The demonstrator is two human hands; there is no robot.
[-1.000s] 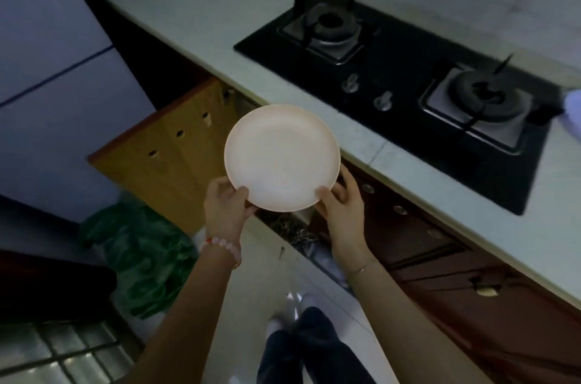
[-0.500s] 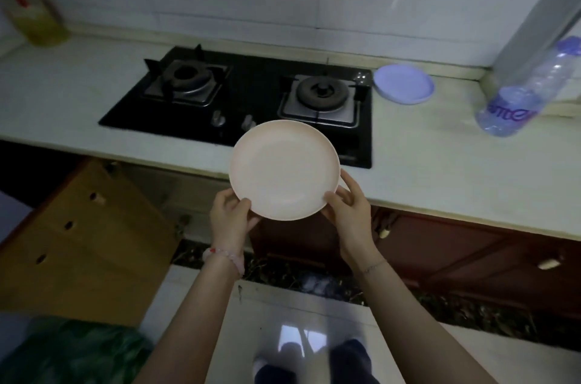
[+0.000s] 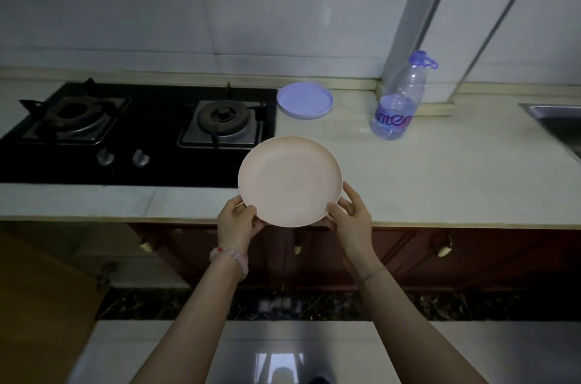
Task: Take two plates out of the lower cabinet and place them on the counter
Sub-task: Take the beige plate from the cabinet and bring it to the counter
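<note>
I hold a pale pink plate (image 3: 289, 180) with both hands, level, above the front edge of the light counter (image 3: 440, 182). My left hand (image 3: 237, 220) grips its near left rim and my right hand (image 3: 349, 215) grips its near right rim. A lilac plate (image 3: 304, 99) lies on the counter at the back, right of the stove. The open lower cabinet door (image 3: 41, 305) shows at the bottom left; the cabinet's inside is dark.
A black two-burner gas stove (image 3: 138, 132) fills the counter's left part. A clear water bottle (image 3: 399, 100) stands at the back right beside a wall column. A steel sink (image 3: 556, 122) edge shows far right. Brown cabinet doors (image 3: 440, 254) run below the counter.
My view has swung right along the counter and squared up to it. The pink plate has travelled right with both hands, from beside the open cabinet door to over the counter's front edge.
</note>
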